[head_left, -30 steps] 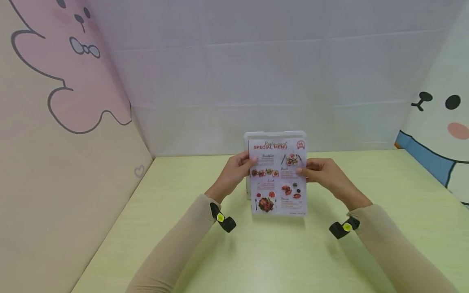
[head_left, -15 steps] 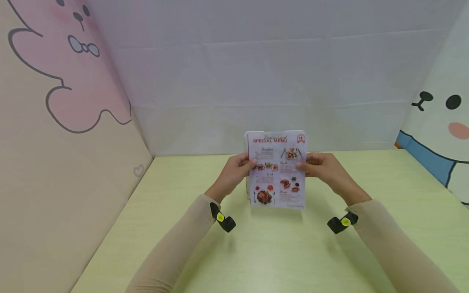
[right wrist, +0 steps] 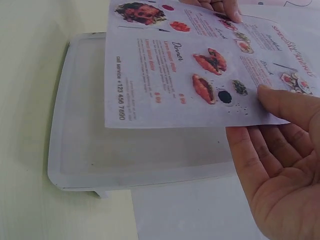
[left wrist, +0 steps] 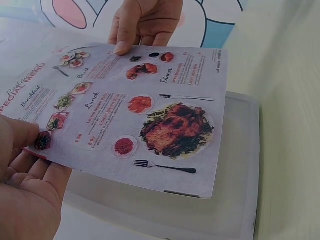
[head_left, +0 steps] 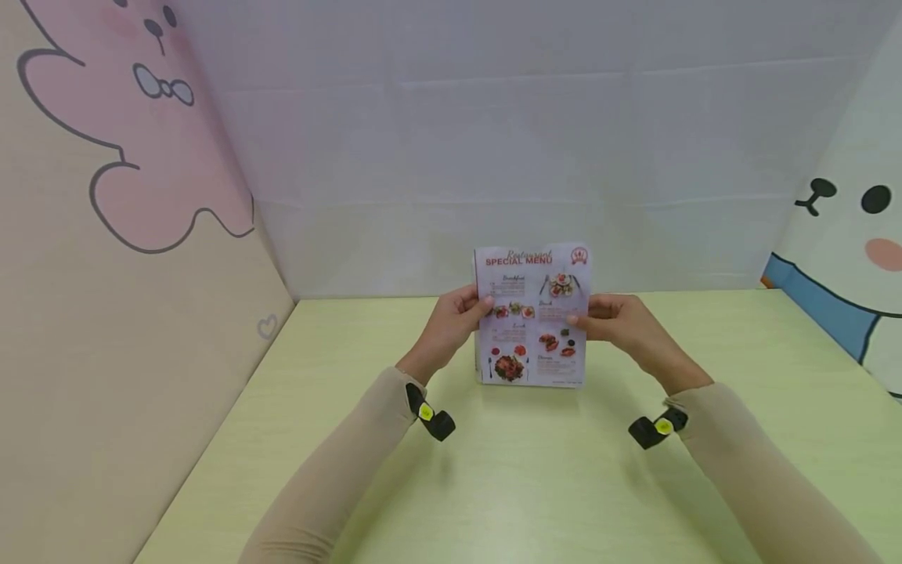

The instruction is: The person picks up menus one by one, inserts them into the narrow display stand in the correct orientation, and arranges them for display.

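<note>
A printed restaurant menu sheet [head_left: 532, 345] is held upright by both hands, its printed face toward me. At its left edge my left hand [head_left: 449, 323] pinches it, thumb on the front and the other fingers behind. My right hand [head_left: 629, 333] pinches the opposite edge the same way. Behind the sheet stands a white rectangular panel with a raised rim [left wrist: 246, 150]; the right wrist view also shows this panel [right wrist: 80, 125], with a gap between it and the sheet's lower edge. From the head view the sheet hides nearly all of it.
The pale yellow-green table [head_left: 521, 478] extends around the panel. A plain whitish backdrop [head_left: 458, 157] rises behind the table. Side walls carry a pink cartoon animal [head_left: 155, 188] on the left and a white bear [head_left: 846, 243] on the right.
Both hands have raised the menu sheet in front of the white panel. The panel's top edge, visible above the sheet earlier, is now covered. Both grips stay on the side edges.
</note>
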{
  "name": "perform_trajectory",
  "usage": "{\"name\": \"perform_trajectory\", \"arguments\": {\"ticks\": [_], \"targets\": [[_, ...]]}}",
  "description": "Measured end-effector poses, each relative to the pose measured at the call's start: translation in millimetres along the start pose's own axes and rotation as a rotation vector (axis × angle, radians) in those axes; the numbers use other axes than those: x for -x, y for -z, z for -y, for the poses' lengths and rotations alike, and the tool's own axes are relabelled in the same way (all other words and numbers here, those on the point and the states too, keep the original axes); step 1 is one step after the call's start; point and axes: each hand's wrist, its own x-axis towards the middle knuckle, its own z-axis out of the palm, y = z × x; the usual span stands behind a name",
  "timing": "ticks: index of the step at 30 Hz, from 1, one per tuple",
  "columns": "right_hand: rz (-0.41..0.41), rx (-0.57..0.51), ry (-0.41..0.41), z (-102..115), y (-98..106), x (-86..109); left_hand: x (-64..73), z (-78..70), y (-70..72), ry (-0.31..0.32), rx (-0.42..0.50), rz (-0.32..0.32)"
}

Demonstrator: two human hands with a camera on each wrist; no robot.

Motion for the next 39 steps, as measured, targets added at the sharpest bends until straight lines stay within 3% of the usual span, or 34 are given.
{"name": "perform_trajectory", "arguments": {"ticks": [5,25,39], "targets": [[0.022,0.037,0.012,-1.2,0.6,-1.4,-1.8,-3.3,-0.9,-0.011,0.017,-0.011],[-0.034,0.061,-0.006,11.4,8.4,-8.5,-3.7,-0.2,-2.1,0.007,0.010,-0.017],[-0.054,0.047,0.001,22.2,13.5,-14.9,-12.4,-6.0,0.5,-0.043,0.013,-0.025]]}}
